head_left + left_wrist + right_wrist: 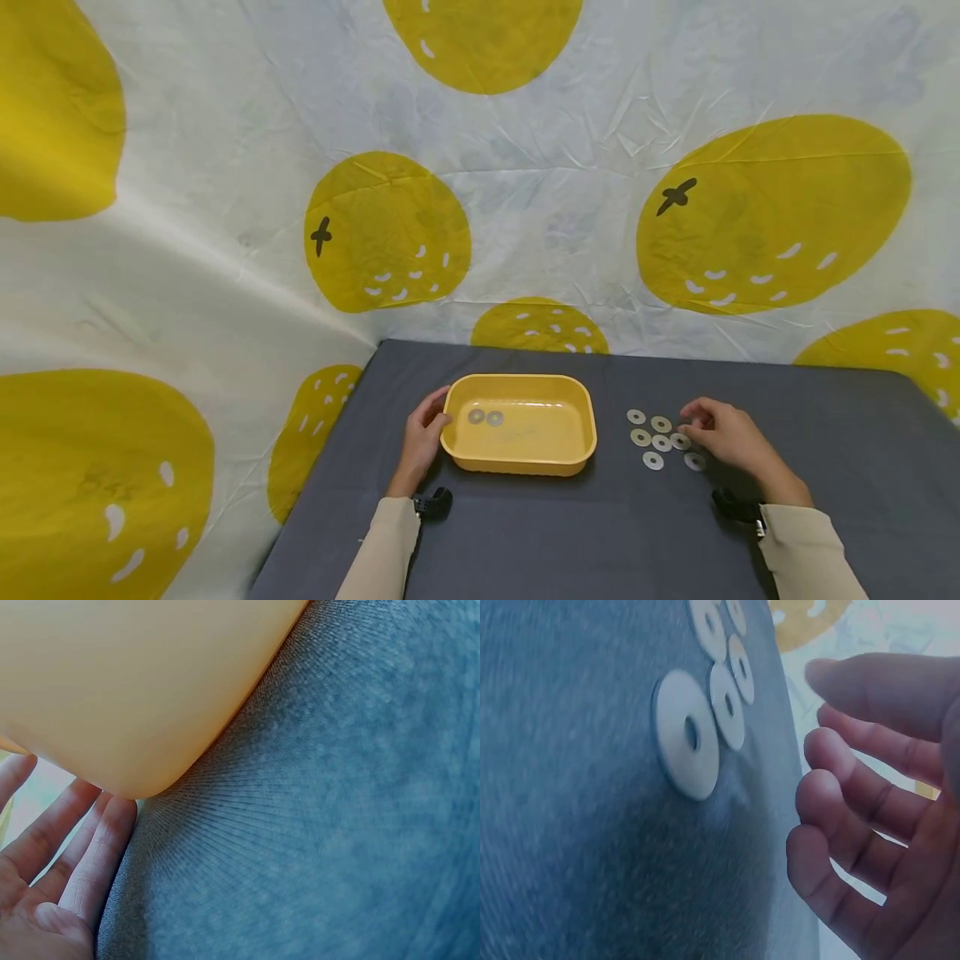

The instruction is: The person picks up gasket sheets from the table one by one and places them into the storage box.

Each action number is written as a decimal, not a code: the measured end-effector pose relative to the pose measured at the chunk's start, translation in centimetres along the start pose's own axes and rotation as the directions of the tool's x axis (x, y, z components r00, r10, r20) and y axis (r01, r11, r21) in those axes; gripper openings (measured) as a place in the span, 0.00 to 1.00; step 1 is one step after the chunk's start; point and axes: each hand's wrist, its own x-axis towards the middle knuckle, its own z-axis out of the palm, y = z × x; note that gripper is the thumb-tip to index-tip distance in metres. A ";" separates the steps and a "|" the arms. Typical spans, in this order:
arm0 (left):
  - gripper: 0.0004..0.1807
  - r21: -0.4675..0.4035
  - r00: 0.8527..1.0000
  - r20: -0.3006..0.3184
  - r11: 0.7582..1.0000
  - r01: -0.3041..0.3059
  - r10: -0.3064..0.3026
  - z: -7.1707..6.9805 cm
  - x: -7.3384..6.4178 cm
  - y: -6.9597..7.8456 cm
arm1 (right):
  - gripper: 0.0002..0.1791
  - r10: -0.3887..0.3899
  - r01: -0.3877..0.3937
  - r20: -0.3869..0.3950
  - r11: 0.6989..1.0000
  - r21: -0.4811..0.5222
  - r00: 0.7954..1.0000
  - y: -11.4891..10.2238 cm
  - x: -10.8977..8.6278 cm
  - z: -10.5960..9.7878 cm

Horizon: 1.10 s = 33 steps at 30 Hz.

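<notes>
A yellow plastic tray (517,454) with rounded corners stands on the cloth, and two metal washers (495,418) lie inside near its left end. My left hand (423,442) holds that end, thumb over the rim; in the left wrist view its fingers (97,847) rest against the outer wall. To the right of the tray, several flat washers (653,461) are spread on the cloth. My right hand (731,433) hovers beside them, fingers loosely bent. In the right wrist view the thumb stands apart from the fingertips, and no washer shows between them.
Dark grey cloth (555,542) covers the table. A white curtain with yellow fruit prints (555,217) hangs behind it and along the left side. Each wrist wears a black camera (435,503) on a strap.
</notes>
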 end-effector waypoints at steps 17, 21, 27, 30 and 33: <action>0.27 0.011 1.000 0.004 1.000 0.005 -0.005 0.1 -0.1 0.0 | 0.13 0.067 -0.065 0.113 0.998 -0.026 0.991 0.9 0.1 0.9; 0.27 0.007 1.000 0.006 1.000 0.005 -0.005 0.1 -0.1 0.0 | 0.13 0.072 -0.072 0.115 0.997 -0.007 0.991 0.8 0.2 1.0; 0.28 0.001 1.000 0.006 1.000 0.002 -0.002 0.1 -0.1 0.0 | 0.13 0.079 -0.079 0.120 0.997 -0.008 0.990 0.7 0.3 1.2; 0.28 -0.001 1.000 0.003 1.000 0.011 -0.011 0.0 -0.1 0.0 | 0.12 0.065 -0.064 0.111 0.998 -0.012 0.992 0.6 0.3 1.3; 0.28 0.002 1.000 0.000 1.000 0.019 -0.019 0.0 -0.1 0.0 | 0.12 0.032 -0.031 0.087 0.999 -0.015 0.996 0.5 0.3 1.4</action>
